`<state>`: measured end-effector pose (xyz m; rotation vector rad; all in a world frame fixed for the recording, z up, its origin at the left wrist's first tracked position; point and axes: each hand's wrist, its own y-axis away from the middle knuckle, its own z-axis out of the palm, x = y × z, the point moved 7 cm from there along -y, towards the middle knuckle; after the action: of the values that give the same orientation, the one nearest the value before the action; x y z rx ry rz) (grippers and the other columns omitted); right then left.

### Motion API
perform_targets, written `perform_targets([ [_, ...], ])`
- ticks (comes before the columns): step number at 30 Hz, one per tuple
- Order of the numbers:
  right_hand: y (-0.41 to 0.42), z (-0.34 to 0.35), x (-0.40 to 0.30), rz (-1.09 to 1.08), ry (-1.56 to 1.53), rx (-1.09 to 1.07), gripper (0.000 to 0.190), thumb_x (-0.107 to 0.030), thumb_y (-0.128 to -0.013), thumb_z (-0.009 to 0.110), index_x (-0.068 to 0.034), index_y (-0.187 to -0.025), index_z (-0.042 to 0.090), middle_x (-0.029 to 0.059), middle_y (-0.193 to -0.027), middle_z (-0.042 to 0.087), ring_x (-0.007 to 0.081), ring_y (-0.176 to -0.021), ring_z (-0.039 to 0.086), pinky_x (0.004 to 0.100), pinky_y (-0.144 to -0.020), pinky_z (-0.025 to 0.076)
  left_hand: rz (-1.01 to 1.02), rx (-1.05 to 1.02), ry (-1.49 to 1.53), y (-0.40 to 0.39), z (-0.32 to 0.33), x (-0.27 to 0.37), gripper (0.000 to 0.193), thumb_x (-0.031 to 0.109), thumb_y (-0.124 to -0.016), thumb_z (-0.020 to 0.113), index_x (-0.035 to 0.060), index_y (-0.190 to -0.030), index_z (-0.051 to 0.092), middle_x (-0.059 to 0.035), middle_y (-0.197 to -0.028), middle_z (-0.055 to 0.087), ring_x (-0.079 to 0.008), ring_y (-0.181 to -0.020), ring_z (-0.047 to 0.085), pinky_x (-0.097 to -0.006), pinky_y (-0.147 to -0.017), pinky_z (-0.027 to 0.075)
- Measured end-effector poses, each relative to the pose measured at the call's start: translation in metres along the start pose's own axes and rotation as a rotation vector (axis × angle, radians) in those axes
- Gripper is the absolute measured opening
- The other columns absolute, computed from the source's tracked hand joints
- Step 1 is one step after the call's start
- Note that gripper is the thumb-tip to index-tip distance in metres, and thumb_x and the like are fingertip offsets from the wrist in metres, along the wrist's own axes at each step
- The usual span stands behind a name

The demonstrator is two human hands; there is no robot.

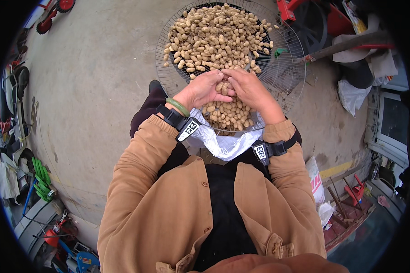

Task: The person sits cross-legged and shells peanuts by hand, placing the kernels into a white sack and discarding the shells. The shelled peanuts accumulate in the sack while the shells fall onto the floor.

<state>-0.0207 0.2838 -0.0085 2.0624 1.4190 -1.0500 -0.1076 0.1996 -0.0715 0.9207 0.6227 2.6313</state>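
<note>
Unshelled peanuts (215, 37) lie heaped on a round wire rack (290, 73) before me. My left hand (208, 87) is palm up with a few peanuts (222, 87) resting in its curved fingers. Beside it, my right hand (247, 87) bends inward, its fingertips meeting the left hand; whether it grips a peanut I cannot tell. Below both hands more peanuts (229, 114) lie at the rack's near edge. A white woven sack (222, 145) hangs open under that edge, between my knees. A green bangle (177, 106) circles my left wrist.
Red machinery with a dark wheel (309, 25) stands close to the rack's right side. A white plastic bag (353, 95) sits farther right. Green gloves (41, 179) and assorted tools lie at the lower left. Another sack (315, 181) stands near my right elbow.
</note>
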Motion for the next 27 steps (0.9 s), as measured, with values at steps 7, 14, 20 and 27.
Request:
perform_targets([
  [7,0.001,-0.001,-0.003,0.047,-0.106,-0.069,0.038,-0.015,-0.088,0.074,-0.003,-0.122,0.065,0.0095,-0.097,0.06,0.0197,-0.081,0.061,0.0308,-0.071,0.051,0.005,0.037,-0.09,-0.003,-0.006,0.0,0.025,0.018,-0.107,0.039,0.0031,-0.125,0.047,-0.0122,-0.12,0.056,-0.0215,-0.096,0.065,-0.0394,-0.082,0.063],
  [14,-0.002,-0.004,-0.006,0.15,-0.118,-0.089,0.044,-0.024,-0.077,0.086,-0.003,-0.109,0.066,0.0073,-0.096,0.059,0.0173,-0.083,0.062,0.0307,-0.072,0.053,0.052,0.011,-0.136,0.0,-0.005,0.002,0.024,0.021,-0.108,0.043,0.0042,-0.122,0.052,-0.0086,-0.116,0.059,-0.0169,-0.098,0.064,-0.0342,-0.079,0.058],
  [20,-0.002,0.001,-0.014,0.081,-0.117,0.069,0.039,-0.019,-0.074,0.085,-0.001,-0.101,0.063,0.009,-0.093,0.059,0.023,-0.079,0.061,0.0357,-0.071,0.052,0.126,0.05,-0.124,-0.004,-0.004,0.004,0.03,0.026,-0.111,0.036,0.0053,-0.129,0.048,-0.0077,-0.116,0.058,-0.0164,-0.102,0.062,-0.0338,-0.078,0.056],
  [27,-0.005,0.007,0.001,0.141,-0.146,0.118,0.016,-0.006,-0.08,0.074,-0.001,-0.088,0.061,0.012,-0.084,0.063,0.0299,-0.079,0.062,0.0396,-0.073,0.05,0.07,0.064,-0.104,0.002,0.007,0.002,0.029,0.032,-0.112,0.032,0.0095,-0.124,0.044,-0.0063,-0.116,0.056,-0.0155,-0.095,0.062,-0.0349,-0.084,0.058],
])
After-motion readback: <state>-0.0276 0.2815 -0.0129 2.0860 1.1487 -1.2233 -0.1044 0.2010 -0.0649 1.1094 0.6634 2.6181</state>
